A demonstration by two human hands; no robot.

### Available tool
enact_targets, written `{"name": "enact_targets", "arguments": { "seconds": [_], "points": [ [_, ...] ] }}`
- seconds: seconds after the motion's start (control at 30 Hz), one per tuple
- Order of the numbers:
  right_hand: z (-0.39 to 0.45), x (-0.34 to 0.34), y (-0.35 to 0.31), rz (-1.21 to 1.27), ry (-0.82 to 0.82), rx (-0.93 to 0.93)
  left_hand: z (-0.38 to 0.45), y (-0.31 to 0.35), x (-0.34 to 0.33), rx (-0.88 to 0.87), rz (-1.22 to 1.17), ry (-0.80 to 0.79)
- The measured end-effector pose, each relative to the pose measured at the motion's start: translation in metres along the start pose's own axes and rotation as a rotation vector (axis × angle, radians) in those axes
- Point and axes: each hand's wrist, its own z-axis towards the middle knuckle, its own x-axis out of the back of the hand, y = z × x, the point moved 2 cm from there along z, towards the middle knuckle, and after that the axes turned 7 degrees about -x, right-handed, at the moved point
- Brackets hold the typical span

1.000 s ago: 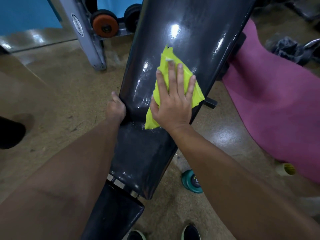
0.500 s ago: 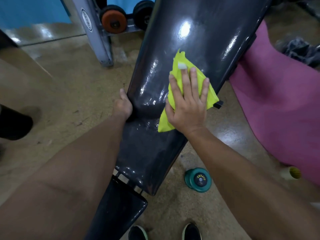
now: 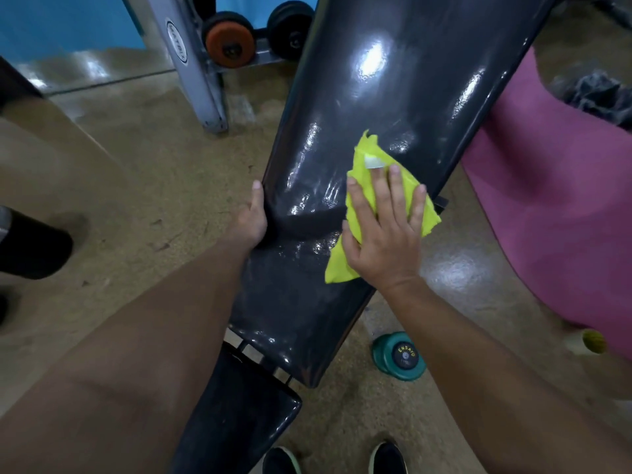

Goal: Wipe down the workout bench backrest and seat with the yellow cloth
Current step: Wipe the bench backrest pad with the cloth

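The glossy black backrest (image 3: 393,97) of the workout bench runs from the top right down to the middle of the view. Below it, past a metal gap, lies the black seat (image 3: 239,415). My right hand (image 3: 384,234) lies flat with fingers spread on the yellow cloth (image 3: 366,165), pressing it against the backrest's right side near the edge. The palm hides much of the cloth. My left hand (image 3: 251,217) grips the backrest's left edge, thumb up along the side.
A pink mat (image 3: 547,217) lies right of the bench. A teal dumbbell (image 3: 398,355) and a yellow-capped bottle (image 3: 586,342) sit on the floor. A grey rack post (image 3: 191,63) with weights (image 3: 229,39) stands behind. My shoes (image 3: 386,458) show at the bottom.
My right hand has slid the cloth down and toward the backrest's right edge. The left hand keeps its grip on the left edge. The view has shifted slightly.
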Motion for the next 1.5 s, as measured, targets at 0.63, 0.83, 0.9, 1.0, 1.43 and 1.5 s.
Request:
{"name": "enact_targets", "arguments": {
  "seconds": [0.63,0.83,0.9,1.0,1.43,1.5],
  "points": [
    [0.039,0.003,-0.029,-0.028,0.045,-0.244,-0.002,-0.003,-0.008,-0.068,0.006,0.046],
    [0.031,0.003,-0.008,-0.017,0.045,-0.095,-0.005,-0.001,-0.006,-0.083,0.003,0.05],
    [0.04,0.006,-0.005,-0.03,0.056,-0.164,-0.006,-0.002,-0.005,-0.074,0.021,0.058],
    [0.049,0.006,-0.023,-0.035,0.04,-0.208,-0.004,-0.003,-0.006,-0.077,0.013,0.049],
    [0.042,-0.002,-0.047,-0.041,-0.016,-0.144,-0.012,-0.02,-0.002,-0.234,-0.032,0.049],
    [0.029,-0.008,-0.054,-0.043,-0.098,0.02,-0.011,-0.025,-0.002,-0.268,-0.065,0.03]
  ]
}}
